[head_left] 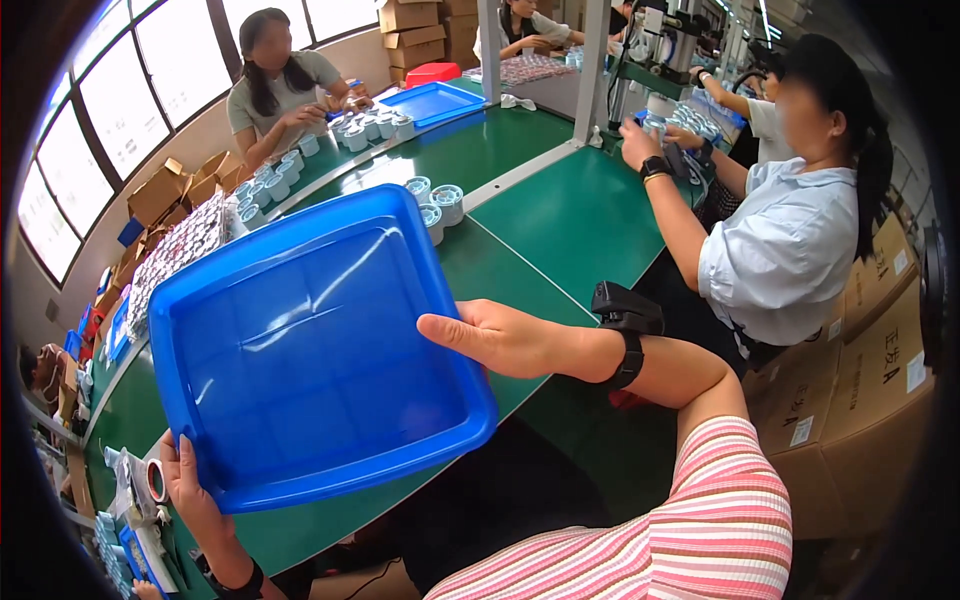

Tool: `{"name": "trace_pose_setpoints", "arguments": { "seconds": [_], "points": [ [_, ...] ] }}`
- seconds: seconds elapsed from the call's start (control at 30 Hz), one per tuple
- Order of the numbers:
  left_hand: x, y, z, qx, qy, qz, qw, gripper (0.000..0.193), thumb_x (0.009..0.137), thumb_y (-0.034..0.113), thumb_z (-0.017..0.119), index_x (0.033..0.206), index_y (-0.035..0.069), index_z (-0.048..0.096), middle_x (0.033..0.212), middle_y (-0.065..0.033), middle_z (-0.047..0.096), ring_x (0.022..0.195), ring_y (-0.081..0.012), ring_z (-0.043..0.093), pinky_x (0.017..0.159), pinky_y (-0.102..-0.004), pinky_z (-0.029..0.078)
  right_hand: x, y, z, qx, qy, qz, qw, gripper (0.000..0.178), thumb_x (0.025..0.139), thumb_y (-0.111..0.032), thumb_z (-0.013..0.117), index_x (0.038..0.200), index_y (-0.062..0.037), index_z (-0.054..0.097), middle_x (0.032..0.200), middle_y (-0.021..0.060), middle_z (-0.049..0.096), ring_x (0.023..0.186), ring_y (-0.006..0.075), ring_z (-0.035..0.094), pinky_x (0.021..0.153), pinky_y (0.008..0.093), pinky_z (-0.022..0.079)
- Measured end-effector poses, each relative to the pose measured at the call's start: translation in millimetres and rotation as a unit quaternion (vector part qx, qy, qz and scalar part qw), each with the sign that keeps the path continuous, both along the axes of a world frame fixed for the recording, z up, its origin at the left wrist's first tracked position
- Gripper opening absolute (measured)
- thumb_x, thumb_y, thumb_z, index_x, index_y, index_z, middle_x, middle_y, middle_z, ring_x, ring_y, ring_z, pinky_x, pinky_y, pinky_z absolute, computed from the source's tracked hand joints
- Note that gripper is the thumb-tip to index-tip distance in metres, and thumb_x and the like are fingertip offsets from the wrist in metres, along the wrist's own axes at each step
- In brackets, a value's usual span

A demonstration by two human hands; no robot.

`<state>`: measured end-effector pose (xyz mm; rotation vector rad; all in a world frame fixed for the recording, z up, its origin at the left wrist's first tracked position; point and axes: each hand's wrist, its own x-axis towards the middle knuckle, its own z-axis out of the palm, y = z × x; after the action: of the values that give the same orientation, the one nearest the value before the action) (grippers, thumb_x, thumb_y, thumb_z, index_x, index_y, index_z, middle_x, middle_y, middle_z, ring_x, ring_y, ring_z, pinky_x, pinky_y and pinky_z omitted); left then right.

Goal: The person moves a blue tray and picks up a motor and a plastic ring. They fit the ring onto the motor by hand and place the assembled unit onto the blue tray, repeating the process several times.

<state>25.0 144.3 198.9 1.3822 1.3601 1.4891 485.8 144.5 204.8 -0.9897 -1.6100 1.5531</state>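
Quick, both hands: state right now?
Left hand: holding the blue plastic tray at its lower-left corner.
Right hand: gripping the tray's right edge.

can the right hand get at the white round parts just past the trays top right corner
Probably not now: the right hand grips the blue tray by its side, and the tray stands partly in the way. The round parts look close beyond it on the green table, so a freed hand likely could.
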Motion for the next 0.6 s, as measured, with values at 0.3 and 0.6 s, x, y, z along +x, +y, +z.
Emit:
{"name": "trace_pose_setpoints", "arguments": {
  "seconds": [0.3,0.6],
  "points": [
    [59.3,31.2,11.4,-0.028,-0.206,-0.223,0.952,0.062,0.112,0.048,0.033,0.144,-0.002,0.048,0.132,-0.0104,0.062,0.119,-0.0170,0.060,0.102,-0.0323,0.049,45.4,-10.4,-15.3,-0.089,0.098,-0.133,0.982,0.050,0.109,-0.039,0.046,0.131,0.0042,0.058,0.120,0.0133,0.069,0.105,0.0187,0.069,0.091,0.0332,0.058],
    [29.2,67.8,-27.2,0.059,-0.036,-0.185,0.980,0.069,0.110,0.055,0.029,0.133,-0.003,0.057,0.113,-0.0166,0.070,0.098,-0.0223,0.069,0.088,-0.0322,0.053,49.3,21.5,-6.6,-0.131,0.082,-0.165,0.974,0.049,0.108,-0.037,0.047,0.128,0.0059,0.059,0.116,0.0135,0.071,0.099,0.0179,0.071,0.089,0.0312,0.058]
  ]
}}
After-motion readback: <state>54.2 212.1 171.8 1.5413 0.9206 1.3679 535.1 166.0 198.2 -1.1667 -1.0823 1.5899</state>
